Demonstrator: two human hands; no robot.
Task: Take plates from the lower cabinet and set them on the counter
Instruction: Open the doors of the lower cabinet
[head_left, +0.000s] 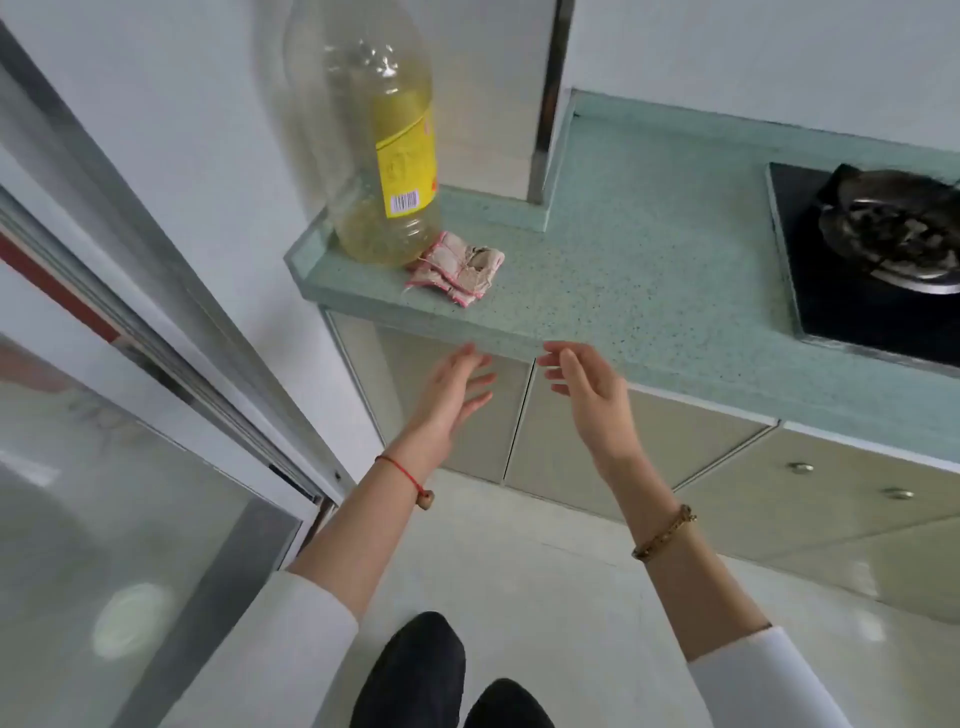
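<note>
the left hand and right hand are held side by side, palms facing each other, fingers loosely spread and holding nothing. just beyond the fingertips are the closed doors of the lower cabinet, and the front edge of the counter runs just above them. a folded cloth and an oil bottle sit farther beyond the left hand.

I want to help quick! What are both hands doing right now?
Left hand: open, fingers straight, holding nothing.
Right hand: open, fingers relaxed, holding nothing.
</note>
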